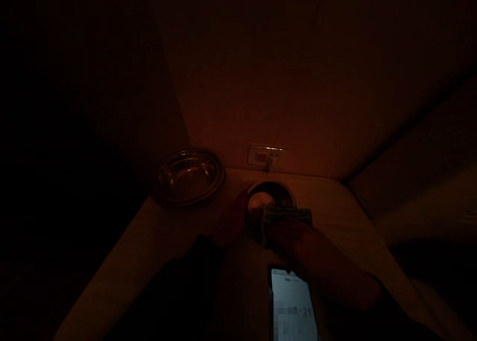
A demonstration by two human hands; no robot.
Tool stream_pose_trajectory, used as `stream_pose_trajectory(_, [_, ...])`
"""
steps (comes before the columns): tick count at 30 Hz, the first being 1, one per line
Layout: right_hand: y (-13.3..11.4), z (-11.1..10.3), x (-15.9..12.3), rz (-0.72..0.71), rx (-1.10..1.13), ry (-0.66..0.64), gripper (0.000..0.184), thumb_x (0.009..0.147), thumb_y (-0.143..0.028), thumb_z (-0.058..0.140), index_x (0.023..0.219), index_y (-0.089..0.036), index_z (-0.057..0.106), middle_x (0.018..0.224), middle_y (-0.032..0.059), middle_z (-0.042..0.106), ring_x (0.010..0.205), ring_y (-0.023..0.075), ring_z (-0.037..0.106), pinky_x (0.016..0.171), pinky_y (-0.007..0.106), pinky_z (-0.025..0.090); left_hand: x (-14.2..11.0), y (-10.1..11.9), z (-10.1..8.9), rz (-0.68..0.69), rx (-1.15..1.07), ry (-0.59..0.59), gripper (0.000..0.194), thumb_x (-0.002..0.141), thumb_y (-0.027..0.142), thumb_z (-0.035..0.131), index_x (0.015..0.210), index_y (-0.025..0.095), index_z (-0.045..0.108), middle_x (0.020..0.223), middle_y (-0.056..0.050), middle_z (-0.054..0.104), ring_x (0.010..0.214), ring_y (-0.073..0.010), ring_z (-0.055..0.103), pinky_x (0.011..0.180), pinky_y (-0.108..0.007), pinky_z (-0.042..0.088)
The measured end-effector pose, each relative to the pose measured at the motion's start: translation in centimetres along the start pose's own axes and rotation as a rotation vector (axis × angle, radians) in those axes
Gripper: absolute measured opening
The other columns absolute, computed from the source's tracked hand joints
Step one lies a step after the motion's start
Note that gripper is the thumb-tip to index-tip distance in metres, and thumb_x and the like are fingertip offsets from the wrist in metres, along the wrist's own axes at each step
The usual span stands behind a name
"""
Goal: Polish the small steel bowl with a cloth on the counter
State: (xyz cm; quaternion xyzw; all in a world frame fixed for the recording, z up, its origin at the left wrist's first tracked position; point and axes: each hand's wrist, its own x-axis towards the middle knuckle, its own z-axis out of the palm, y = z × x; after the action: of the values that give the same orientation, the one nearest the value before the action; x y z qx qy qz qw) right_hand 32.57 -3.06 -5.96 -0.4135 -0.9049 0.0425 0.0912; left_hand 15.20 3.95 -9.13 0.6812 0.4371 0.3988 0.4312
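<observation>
A round metal bowl (283, 193) sits on the table in dim reddish light. My left hand (234, 218) grips the bowl's left side, its fingers mostly lost in shadow. With a folded cloth (288, 214) under its fingers, my right hand (292, 237) reaches over the bowl's near right rim. The cloth lies partly across the bowl's opening. A pale patch shows on the bowl's inner left wall; I cannot tell whether it is a reflection.
Shallow metal dishes (188, 199), seemingly stacked, stand at the table's back left. A lit phone (294, 301) lies near me, below my right forearm. On the wall behind the wooden table (335, 202) is a socket plate (257, 156) with something plugged in.
</observation>
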Motion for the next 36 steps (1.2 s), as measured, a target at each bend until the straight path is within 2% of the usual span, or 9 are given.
stream_pose_trajectory(2, [0.0,0.4,0.0,-0.007,-0.009,0.01,0.04,0.077,-0.001,0.054,0.114,-0.013,0.059,0.115,0.0137,0.064,0.108,0.0268,0.058,0.095,0.044,0.047,-0.1,-0.5,0.3,-0.005,0.023,0.024,0.043,0.091,0.033,0.029,0.122,0.014,0.052,0.124,-0.01,0.061,0.116,-0.0211,0.055,0.103,-0.041,0.04])
stream_pose_trajectory(5, [-0.6,1.5,0.5,-0.011,0.03,0.061,0.042,0.081,-0.003,0.052,0.122,-0.01,0.052,0.117,0.0153,0.061,0.111,0.0271,0.056,0.095,0.043,0.047,-0.2,-1.0,0.5,0.014,0.015,0.063,0.045,0.093,0.029,0.022,0.125,0.015,0.05,0.127,-0.009,0.059,0.118,-0.0192,0.053,0.105,-0.04,0.038])
stream_pose_trajectory(11, [-1.9,2.0,2.4,0.097,0.19,0.191,0.041,0.092,-0.021,0.046,0.132,-0.013,0.042,0.127,0.0171,0.053,0.12,0.0258,0.048,0.097,0.044,0.045,-0.3,-1.3,0.3,0.082,0.229,0.062,0.044,0.086,0.019,0.032,0.127,0.013,0.046,0.132,-0.013,0.054,0.121,-0.0214,0.051,0.106,-0.041,0.035])
stream_pose_trajectory(15, [-2.1,1.1,2.3,0.115,0.051,0.136,0.031,0.092,-0.025,0.046,0.12,-0.013,0.052,0.115,0.0157,0.06,0.109,0.0274,0.053,0.094,0.047,0.045,-0.3,-1.4,0.0,0.089,0.212,0.022,0.044,0.089,0.019,0.028,0.129,0.015,0.045,0.134,-0.011,0.053,0.123,-0.0189,0.048,0.108,-0.036,0.034])
stream_pose_trajectory(19, [-2.0,0.5,1.6,0.106,-0.053,0.052,0.022,0.09,-0.022,0.047,0.108,-0.014,0.057,0.097,0.0116,0.066,0.097,0.0265,0.058,0.092,0.05,0.043,-0.2,-1.1,-0.1,0.041,0.213,0.042,0.041,0.089,0.023,0.028,0.123,0.014,0.05,0.125,-0.012,0.059,0.116,-0.0229,0.054,0.104,-0.041,0.038])
stream_pose_trajectory(26, [-1.9,1.6,2.3,0.059,-0.049,0.156,0.041,0.091,-0.021,0.046,0.129,-0.007,0.043,0.126,0.0161,0.055,0.12,0.0288,0.046,0.099,0.049,0.038,-0.1,-1.8,0.1,0.048,0.192,0.03,0.043,0.088,0.024,0.03,0.126,0.015,0.047,0.131,-0.012,0.054,0.122,-0.0215,0.049,0.108,-0.039,0.033])
stream_pose_trajectory(29, [-1.9,1.2,2.4,0.075,-0.027,0.127,0.034,0.092,-0.024,0.045,0.123,-0.01,0.049,0.119,0.014,0.06,0.114,0.0272,0.051,0.098,0.048,0.039,-0.2,-1.9,0.0,0.021,0.159,0.012,0.042,0.09,0.023,0.026,0.124,0.017,0.048,0.125,-0.009,0.059,0.115,-0.0202,0.054,0.105,-0.038,0.037])
stream_pose_trajectory(33, [-1.9,0.3,1.7,0.082,-0.019,0.06,0.024,0.091,-0.022,0.046,0.111,-0.015,0.056,0.101,0.0098,0.066,0.099,0.0241,0.058,0.098,0.047,0.038,-0.2,-1.5,-0.1,0.083,0.166,0.022,0.038,0.088,0.024,0.034,0.121,0.015,0.05,0.125,-0.01,0.059,0.114,-0.0205,0.054,0.103,-0.034,0.038])
stream_pose_trajectory(36, [-1.8,0.6,1.4,0.063,-0.034,0.08,0.027,0.091,-0.02,0.045,0.116,-0.014,0.054,0.106,0.0114,0.065,0.1,0.0244,0.058,0.096,0.048,0.04,-0.2,-1.4,0.0,0.094,0.169,0.015,0.039,0.088,0.026,0.035,0.121,0.012,0.05,0.124,-0.012,0.059,0.114,-0.0221,0.055,0.103,-0.035,0.039])
